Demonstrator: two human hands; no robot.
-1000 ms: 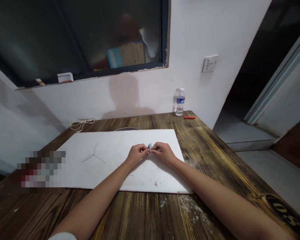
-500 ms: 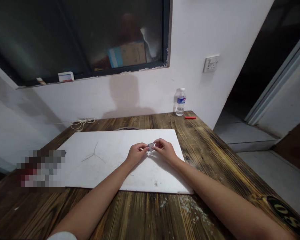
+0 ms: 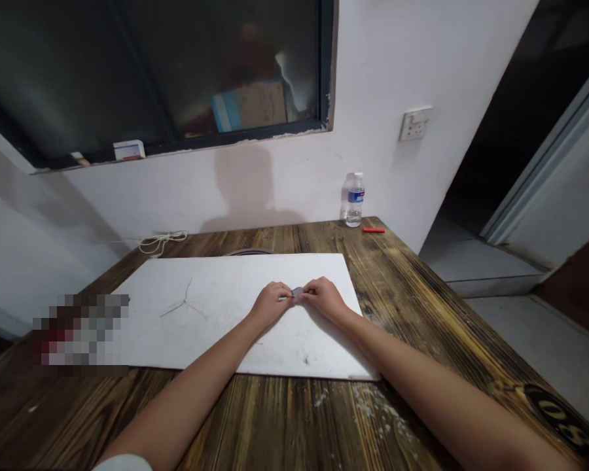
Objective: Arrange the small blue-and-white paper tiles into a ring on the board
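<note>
A small grey piece (image 3: 297,292) is held between my two hands, over the right half of a white board (image 3: 216,340). My left hand (image 3: 271,302) pinches its left end with fingers closed. At its right end, the fingers of my right hand (image 3: 326,297) are closed on it too. What the piece is cannot be made out, as the fingertips cover its ends. Thin dark lines (image 3: 185,302) show on the board to the left of my hands.
The board lies on a wooden table (image 3: 255,418). Toward the back stand a water bottle (image 3: 354,201) and, beside it, a red stick-like object (image 3: 374,230). A pale cord (image 3: 161,243) lies at the back left. A pixelated patch covers the left side.
The grey piece has tilted and now looks flatter and narrower. Both hands have turned slightly, with the right hand's fingers now folded lower around the piece.
</note>
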